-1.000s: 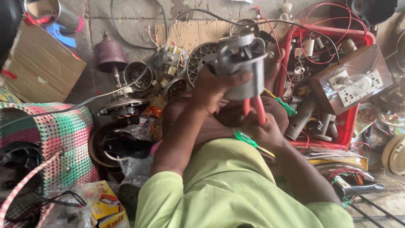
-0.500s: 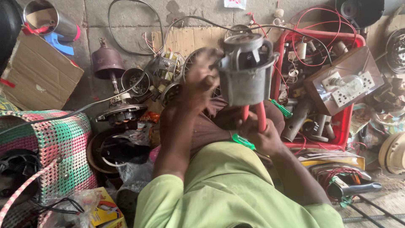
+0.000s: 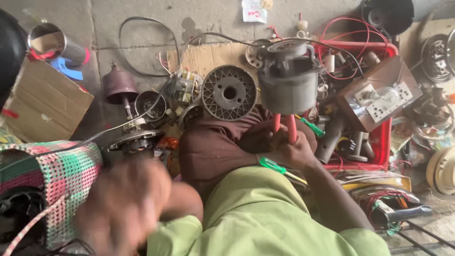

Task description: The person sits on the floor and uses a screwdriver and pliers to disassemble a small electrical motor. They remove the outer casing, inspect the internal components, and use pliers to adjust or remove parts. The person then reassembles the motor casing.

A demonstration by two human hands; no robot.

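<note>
My right hand (image 3: 297, 152) grips red-handled pliers (image 3: 284, 124) that point up and hold a grey cylindrical motor housing (image 3: 289, 80) in the air above my knees. A black cable runs off the housing's top. A green-handled screwdriver (image 3: 272, 165) sits tucked under the same hand. My left hand (image 3: 124, 205) is a blur low at the left, close to the camera and well away from the housing. It appears to hold nothing, but the blur hides its fingers.
A red crate (image 3: 379, 159) of parts and wires stands at the right, with a brown switch board (image 3: 384, 95) leaning in it. A round vented cover (image 3: 230, 92), small motors and a cardboard box (image 3: 45, 106) lie ahead. A woven pink and green basket (image 3: 57, 173) is at the left.
My left hand let go of the motor housing and dropped down to the lower left. The housing stays raised on the pliers in my right hand.
</note>
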